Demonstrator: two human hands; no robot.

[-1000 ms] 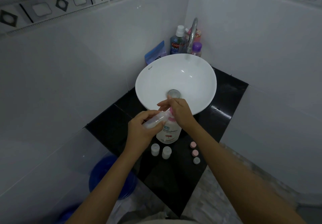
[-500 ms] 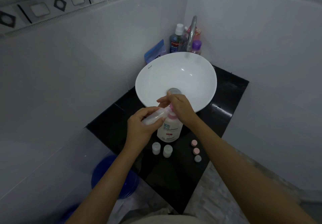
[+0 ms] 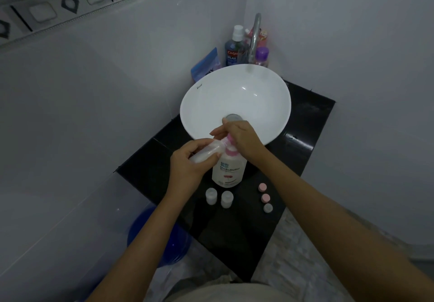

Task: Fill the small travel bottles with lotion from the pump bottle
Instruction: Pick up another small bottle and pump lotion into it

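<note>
Left hand (image 3: 187, 163): grip clamped on a travel bottle (image 3: 206, 152), tilted, mouth at the nozzle.
Right hand (image 3: 244, 139): grip closed over the pump (image 3: 229, 140).
Pump bottle (image 3: 229, 170): upright on the tabletop (image 3: 303, 125) (before the sink (image 3: 234, 95)).
Spare bottles (image 3: 218, 197): just beside.

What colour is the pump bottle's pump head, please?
Pink pump head, clearest in the head view.

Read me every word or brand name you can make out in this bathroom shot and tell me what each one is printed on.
"Shokubutsu": on the white pump bottle; the smaller lines under it are too blurred to read.
"Colgate" (partly cut off) and "PLAX": on the blue mouthwash bottle behind the basin.
"Kassa" or similar: on the white basin rim, too small to be sure.
The blue pouch and red tube: print unreadable.
</note>
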